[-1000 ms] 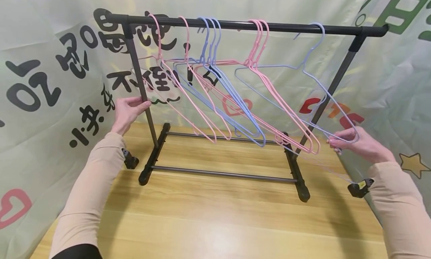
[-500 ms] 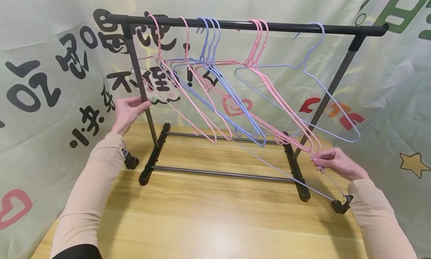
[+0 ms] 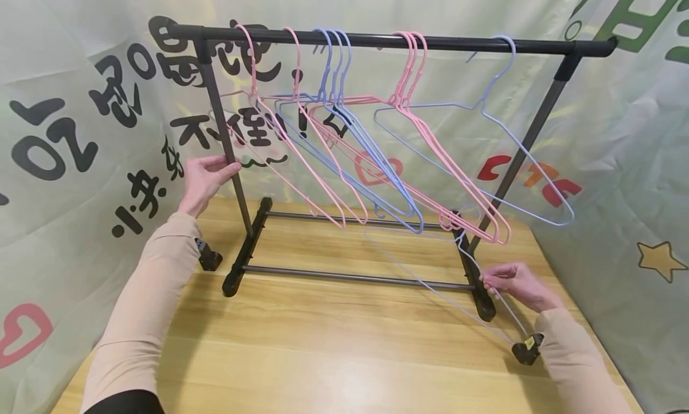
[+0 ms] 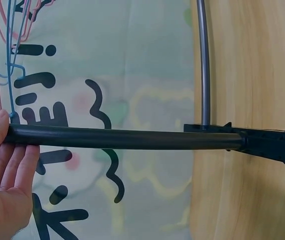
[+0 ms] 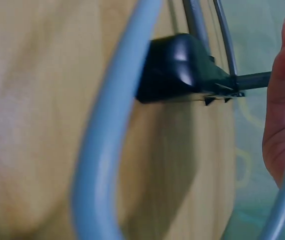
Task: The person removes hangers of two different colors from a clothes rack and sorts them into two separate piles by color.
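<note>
My left hand (image 3: 203, 180) grips the left upright post (image 3: 216, 109) of a black clothes rack; in the left wrist view, the thumb lies on one side of the post (image 4: 132, 139) and the fingers on the other. At the lower right, my right hand (image 3: 519, 285) pinches one arm of a light blue clothes hanger (image 5: 107, 145), held off the rail, low by the rack's right foot (image 3: 484, 303). Its hook is up and partly lost behind the pink hangers. On the rail (image 3: 371, 40) hang pink hangers (image 3: 251, 55), several blue ones (image 3: 324, 73) and a lone blue hanger (image 3: 500, 79).
The rack stands on a wooden surface (image 3: 323, 354), with two lower crossbars (image 3: 355, 276) between its feet. A printed cloth (image 3: 97, 222) surrounds it at the back and sides. A small black wrist camera (image 3: 526, 349) sits near the held hanger's lower corner.
My right hand has moved down and left with the blue hanger, away from the lone hanging one to beside the rack's right foot. The left hand has stayed on the post.
</note>
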Demonstrator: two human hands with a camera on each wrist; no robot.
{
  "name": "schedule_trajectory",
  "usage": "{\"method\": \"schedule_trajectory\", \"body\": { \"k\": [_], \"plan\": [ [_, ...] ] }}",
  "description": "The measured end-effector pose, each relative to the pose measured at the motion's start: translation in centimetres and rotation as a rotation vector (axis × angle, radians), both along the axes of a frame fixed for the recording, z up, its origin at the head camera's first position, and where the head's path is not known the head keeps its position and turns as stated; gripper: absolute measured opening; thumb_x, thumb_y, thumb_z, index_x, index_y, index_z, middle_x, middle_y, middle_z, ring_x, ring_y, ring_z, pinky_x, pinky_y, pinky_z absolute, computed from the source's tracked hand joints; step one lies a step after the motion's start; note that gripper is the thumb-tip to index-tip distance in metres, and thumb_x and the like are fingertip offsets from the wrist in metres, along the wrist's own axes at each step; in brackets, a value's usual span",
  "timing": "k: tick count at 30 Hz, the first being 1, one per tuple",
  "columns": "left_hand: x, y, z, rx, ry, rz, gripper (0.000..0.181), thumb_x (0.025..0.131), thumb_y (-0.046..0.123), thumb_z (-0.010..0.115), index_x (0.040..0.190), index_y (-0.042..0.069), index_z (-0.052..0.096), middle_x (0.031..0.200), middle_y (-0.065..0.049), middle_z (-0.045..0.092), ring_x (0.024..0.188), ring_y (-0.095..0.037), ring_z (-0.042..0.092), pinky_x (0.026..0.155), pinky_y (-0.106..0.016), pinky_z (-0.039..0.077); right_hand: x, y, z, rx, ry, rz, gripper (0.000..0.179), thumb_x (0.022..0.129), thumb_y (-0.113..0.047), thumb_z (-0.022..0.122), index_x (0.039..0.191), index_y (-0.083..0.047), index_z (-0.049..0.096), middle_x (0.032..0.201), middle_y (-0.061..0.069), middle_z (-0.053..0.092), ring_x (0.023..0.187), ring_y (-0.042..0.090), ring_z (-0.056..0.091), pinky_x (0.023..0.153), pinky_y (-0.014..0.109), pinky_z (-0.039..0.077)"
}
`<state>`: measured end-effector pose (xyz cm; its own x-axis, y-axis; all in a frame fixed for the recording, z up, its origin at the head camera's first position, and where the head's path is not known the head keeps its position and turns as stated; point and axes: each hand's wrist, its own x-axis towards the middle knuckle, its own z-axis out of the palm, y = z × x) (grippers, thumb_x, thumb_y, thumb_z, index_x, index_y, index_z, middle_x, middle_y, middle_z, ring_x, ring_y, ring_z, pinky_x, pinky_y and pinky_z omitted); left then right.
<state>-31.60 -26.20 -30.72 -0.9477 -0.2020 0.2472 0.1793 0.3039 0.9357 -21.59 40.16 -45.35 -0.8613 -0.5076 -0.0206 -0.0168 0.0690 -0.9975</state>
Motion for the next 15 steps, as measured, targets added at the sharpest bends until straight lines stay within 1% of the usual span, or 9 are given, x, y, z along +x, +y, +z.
{"method": "schedule_trajectory", "body": {
  "k": [2,5,6,9,10,11,13,14,15],
  "plan": [
    [-0.1,0.0,0.0,0.004,-0.001,-0.002,0.054,0.087,0.022,0.08,0.129,-0.008,0.063,0.085,0.021,0.075,0.075,0.012,0.066,0.077,-0.006,0.056,0.1,-0.3,-0.4,-0.002,-0.01,-0.009,0.036,0.099,0.009,0.051,0.103,-0.013,0.078,0.087,-0.002,0.078,0.075,0.003,0.07,0.063,0.017,0.06],
    [-0.1,0.0,0.0,0.004,-0.005,-0.001,0.054,0.087,0.021,0.08,0.13,-0.008,0.062,0.093,0.014,0.077,0.076,0.012,0.066,0.077,-0.006,0.057,0.4,-0.6,-0.8,-0.01,-0.029,-0.01,0.035,0.098,0.01,0.052,0.102,-0.013,0.078,0.088,-0.001,0.078,0.076,0.003,0.07,0.064,0.018,0.061],
    [-0.2,0.0,0.0,0.017,-0.009,0.004,0.054,0.087,0.019,0.08,0.129,-0.008,0.062,0.094,0.011,0.078,0.076,0.011,0.066,0.077,-0.007,0.057,0.4,-0.7,-0.9,-0.005,-0.033,-0.008,0.035,0.098,0.01,0.052,0.102,-0.013,0.078,0.088,0.0,0.078,0.076,0.004,0.071,0.065,0.018,0.061],
    [-0.3,0.0,-0.1,-0.006,-0.009,0.014,0.052,0.088,0.02,0.08,0.129,-0.006,0.063,0.099,0.008,0.077,0.076,0.012,0.066,0.077,-0.006,0.056,0.7,-0.9,-1.0,0.038,-0.03,-0.015,0.033,0.097,0.011,0.054,0.102,-0.011,0.078,0.087,-0.001,0.078,0.076,0.004,0.071,0.066,0.019,0.062],
    [-0.3,0.0,-0.2,-0.016,-0.008,0.021,0.051,0.088,0.021,0.08,0.129,-0.005,0.064,0.099,0.009,0.077,0.076,0.013,0.066,0.077,-0.006,0.056,0.7,-0.9,-1.0,0.064,-0.026,-0.015,0.03,0.097,0.01,0.054,0.102,-0.009,0.077,0.087,-0.001,0.078,0.076,0.004,0.071,0.067,0.019,0.062],
    [-0.3,0.0,-0.2,-0.021,-0.008,0.022,0.051,0.088,0.022,0.08,0.129,-0.005,0.064,0.099,0.01,0.077,0.076,0.013,0.066,0.077,-0.006,0.056,0.8,-1.0,-0.9,0.096,-0.028,-0.025,0.025,0.096,0.009,0.056,0.103,-0.005,0.076,0.087,-0.001,0.078,0.076,0.005,0.071,0.067,0.02,0.063],
    [-0.2,0.0,-0.2,-0.038,-0.005,0.019,0.051,0.089,0.024,0.079,0.129,-0.005,0.064,0.095,0.017,0.076,0.077,0.014,0.065,0.078,-0.005,0.056,0.8,-1.3,-0.8,0.171,-0.019,-0.029,0.017,0.096,0.006,0.059,0.105,0.009,0.072,0.086,-0.001,0.078,0.074,0.005,0.072,0.068,0.021,0.063],
    [-0.2,0.0,-0.1,-0.028,-0.005,0.016,0.052,0.089,0.023,0.079,0.13,-0.005,0.063,0.094,0.017,0.076,0.076,0.014,0.065,0.078,-0.006,0.056,0.8,-1.4,-0.7,0.206,-0.015,-0.031,0.018,0.096,0.005,0.06,0.106,0.016,0.068,0.085,-0.001,0.078,0.074,0.006,0.072,0.068,0.022,0.064],
    [-0.1,0.0,-0.1,-0.025,-0.006,0.014,0.053,0.089,0.023,0.079,0.13,-0.006,0.063,0.091,0.02,0.075,0.076,0.014,0.065,0.079,-0.006,0.056,0.8,-1.5,-0.6,0.242,-0.005,-0.031,0.022,0.096,0.004,0.061,0.107,0.023,0.064,0.085,0.001,0.078,0.073,0.006,0.072,0.068,0.023,0.064]
  ]
}}
